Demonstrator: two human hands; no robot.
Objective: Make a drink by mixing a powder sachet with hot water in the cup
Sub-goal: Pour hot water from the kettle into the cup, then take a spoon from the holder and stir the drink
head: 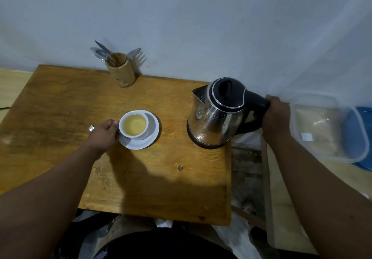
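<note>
A white cup [133,125] filled with pale yellow liquid stands on a white saucer [150,137] near the middle of the wooden table [60,101]. My left hand [103,134], with a ring on one finger, grips the cup at its left side. A steel electric kettle [216,117] with a black lid stands upright at the table's right edge, spout pointing left. My right hand [274,115] is closed around its black handle. No sachet is in sight.
A wooden holder [121,73] with spoons, a knife and a fork stands at the table's back edge by the wall. To the right, a clear plastic box [322,129] with beige contents sits on a lower surface, a blue object [360,131] behind it.
</note>
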